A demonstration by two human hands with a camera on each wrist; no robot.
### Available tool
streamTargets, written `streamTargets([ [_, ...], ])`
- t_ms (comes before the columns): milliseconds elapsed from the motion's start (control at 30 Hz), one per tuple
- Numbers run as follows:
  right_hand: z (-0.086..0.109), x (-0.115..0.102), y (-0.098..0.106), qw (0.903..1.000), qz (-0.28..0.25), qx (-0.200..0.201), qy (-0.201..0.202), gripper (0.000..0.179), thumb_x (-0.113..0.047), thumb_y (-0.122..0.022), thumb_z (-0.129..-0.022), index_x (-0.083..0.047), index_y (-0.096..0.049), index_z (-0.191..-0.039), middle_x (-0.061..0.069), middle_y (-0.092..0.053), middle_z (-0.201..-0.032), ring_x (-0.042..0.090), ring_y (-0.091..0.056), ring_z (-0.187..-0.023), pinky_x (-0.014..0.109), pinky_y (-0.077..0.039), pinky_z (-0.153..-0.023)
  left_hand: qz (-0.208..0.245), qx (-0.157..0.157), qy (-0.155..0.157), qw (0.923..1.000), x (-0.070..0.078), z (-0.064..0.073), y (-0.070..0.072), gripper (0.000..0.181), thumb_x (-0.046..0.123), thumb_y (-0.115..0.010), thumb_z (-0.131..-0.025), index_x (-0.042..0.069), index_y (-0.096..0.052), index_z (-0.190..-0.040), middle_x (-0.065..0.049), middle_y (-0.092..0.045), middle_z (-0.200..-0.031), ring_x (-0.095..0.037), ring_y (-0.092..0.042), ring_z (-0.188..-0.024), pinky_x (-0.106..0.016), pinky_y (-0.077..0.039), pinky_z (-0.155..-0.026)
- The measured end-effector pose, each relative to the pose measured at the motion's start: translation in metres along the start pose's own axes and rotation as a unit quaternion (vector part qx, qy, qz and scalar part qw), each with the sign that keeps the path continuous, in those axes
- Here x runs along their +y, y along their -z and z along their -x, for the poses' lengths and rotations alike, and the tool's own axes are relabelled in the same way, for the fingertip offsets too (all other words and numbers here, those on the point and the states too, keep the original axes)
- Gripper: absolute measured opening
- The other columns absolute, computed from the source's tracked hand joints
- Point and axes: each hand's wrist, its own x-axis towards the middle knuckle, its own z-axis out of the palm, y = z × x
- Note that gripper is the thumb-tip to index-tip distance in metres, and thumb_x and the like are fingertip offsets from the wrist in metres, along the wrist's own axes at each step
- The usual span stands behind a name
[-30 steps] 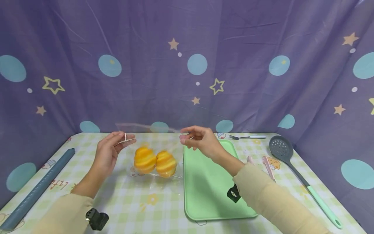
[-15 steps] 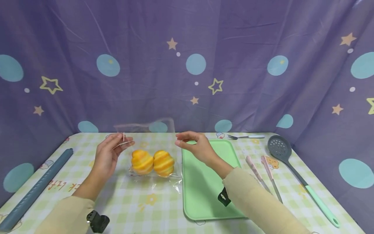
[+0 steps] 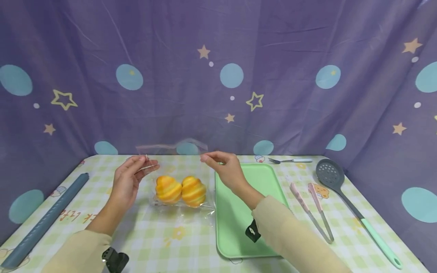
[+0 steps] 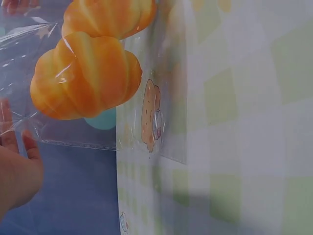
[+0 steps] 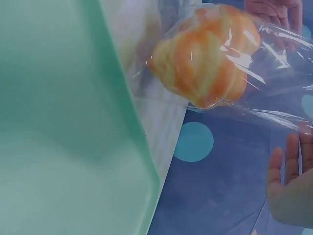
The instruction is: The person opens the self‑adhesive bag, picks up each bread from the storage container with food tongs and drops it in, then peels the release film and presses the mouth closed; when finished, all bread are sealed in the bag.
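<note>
A clear plastic bag (image 3: 164, 146) hangs above the checked cloth, held upright between both hands. Inside it, side by side, are two orange-and-yellow striped bread rolls (image 3: 168, 189). My left hand (image 3: 127, 184) grips the bag's left side near the top, thumb and fingers about the film. On the other side, my right hand (image 3: 228, 170) pinches the bag's upper right edge between thumb and fingertips. In the left wrist view, one roll (image 4: 85, 78) shows close up through the film. The right wrist view shows a roll (image 5: 205, 56) inside the shiny bag, with fingertips partly out of frame.
A green tray (image 3: 250, 227) lies under my right forearm. Right of it are pink-handled tongs (image 3: 315, 212), a fork (image 3: 290, 160) and a slotted skimmer (image 3: 345, 201). A blue-grey rod (image 3: 46, 220) lies along the left edge. A purple curtain (image 3: 218, 113) stands behind the table.
My right hand has moved left along the bag's top edge, and its forearm has uncovered the tongs. My left hand has kept its hold in about the same place.
</note>
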Motion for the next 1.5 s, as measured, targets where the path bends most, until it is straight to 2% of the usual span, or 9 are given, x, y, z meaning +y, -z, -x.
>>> streamTargets([
  [233, 0.008, -0.002, 0.009, 0.9953, -0.095, -0.008, -0.018, 0.024, -0.015, -0.067, -0.101, 0.005, -0.074, -0.112, 0.01, -0.077, -0.101, 0.028, -0.07, -0.1, 0.035, -0.055, -0.093, 0.031, 0.02, -0.021, 0.9991, 0.006, 0.003, 0.001, 0.021, 0.004, -0.054, -0.106, 0.006, -0.071, -0.093, -0.003, -0.075, -0.089, -0.017, -0.076, -0.083, -0.028, -0.054, -0.095],
  [367, 0.013, -0.001, 0.014, 0.9922, -0.118, -0.021, -0.033, 0.029, -0.017, -0.063, -0.103, 0.007, -0.072, -0.115, 0.01, -0.077, -0.103, 0.025, -0.071, -0.1, 0.035, -0.054, -0.094, 0.036, 0.028, -0.018, 0.9988, 0.007, 0.004, 0.003, 0.026, 0.002, -0.052, -0.106, 0.005, -0.073, -0.091, -0.004, -0.074, -0.085, -0.016, -0.075, -0.078, -0.029, -0.058, -0.085],
  [567, 0.016, 0.006, 0.015, 0.9912, -0.117, -0.035, -0.053, 0.03, -0.021, -0.062, -0.103, 0.004, -0.072, -0.117, 0.009, -0.077, -0.105, 0.023, -0.071, -0.101, 0.033, -0.053, -0.094, -0.003, 0.042, 0.002, 0.9991, 0.003, 0.005, 0.005, 0.027, 0.006, -0.052, -0.106, 0.009, -0.073, -0.089, -0.001, -0.075, -0.084, -0.014, -0.075, -0.08, -0.026, -0.059, -0.08],
  [733, 0.016, 0.01, 0.016, 0.9914, -0.115, -0.046, -0.041, 0.029, -0.019, -0.062, -0.104, 0.004, -0.072, -0.119, 0.011, -0.076, -0.107, 0.028, -0.07, -0.105, 0.034, -0.054, -0.094, 0.01, 0.034, -0.014, 0.9993, 0.002, 0.005, 0.006, 0.025, 0.005, -0.054, -0.106, 0.008, -0.076, -0.094, -0.002, -0.076, -0.09, -0.015, -0.075, -0.08, -0.028, -0.059, -0.08],
  [933, 0.015, 0.014, 0.02, 0.9932, -0.097, -0.061, -0.019, 0.029, -0.017, -0.062, -0.104, 0.005, -0.071, -0.121, 0.014, -0.075, -0.108, 0.031, -0.069, -0.107, 0.052, -0.051, -0.099, 0.009, 0.028, -0.008, 0.9995, 0.003, 0.004, 0.005, 0.027, 0.007, -0.053, -0.106, 0.01, -0.078, -0.099, -0.004, -0.077, -0.087, -0.015, -0.075, -0.076, -0.027, -0.059, -0.078],
  [1100, 0.014, 0.014, 0.025, 0.994, -0.082, -0.069, -0.019, 0.031, -0.016, -0.062, -0.103, 0.005, -0.069, -0.125, 0.014, -0.075, -0.113, 0.034, -0.067, -0.113, 0.052, -0.052, -0.098, -0.009, 0.032, -0.001, 0.9994, 0.003, 0.003, 0.001, 0.026, 0.01, -0.053, -0.107, 0.011, -0.078, -0.097, -0.002, -0.078, -0.091, -0.015, -0.074, -0.074, -0.024, -0.058, -0.077],
  [1333, 0.01, -0.002, 0.028, 0.9995, -0.018, -0.026, 0.008, 0.029, -0.015, -0.071, -0.097, -0.002, -0.072, -0.123, 0.009, -0.073, -0.115, 0.021, -0.068, -0.104, 0.035, -0.057, -0.09, -0.02, 0.067, -0.007, 0.9975, 0.006, 0.002, -0.011, 0.026, 0.012, -0.056, -0.106, 0.011, -0.078, -0.092, -0.002, -0.078, -0.089, -0.016, -0.073, -0.069, -0.024, -0.056, -0.069],
  [1433, 0.007, -0.013, 0.024, 0.9976, 0.012, 0.028, 0.063, 0.028, -0.015, -0.075, -0.095, -0.004, -0.073, -0.12, 0.007, -0.073, -0.113, 0.021, -0.067, -0.105, 0.032, -0.057, -0.088, -0.015, 0.091, -0.012, 0.9957, 0.006, 0.002, -0.016, 0.026, 0.011, -0.058, -0.105, 0.01, -0.079, -0.089, -0.003, -0.078, -0.085, -0.016, -0.073, -0.067, -0.023, -0.055, -0.064],
  [1500, 0.006, -0.023, 0.018, 0.9907, 0.034, 0.068, 0.113, 0.026, -0.015, -0.076, -0.094, -0.005, -0.074, -0.117, 0.007, -0.073, -0.11, 0.022, -0.067, -0.105, 0.032, -0.057, -0.085, -0.017, 0.107, -0.021, 0.9939, 0.005, 0.002, -0.019, 0.024, 0.01, -0.059, -0.104, 0.009, -0.079, -0.09, -0.004, -0.078, -0.084, -0.017, -0.074, -0.066, -0.021, -0.054, -0.061],
])
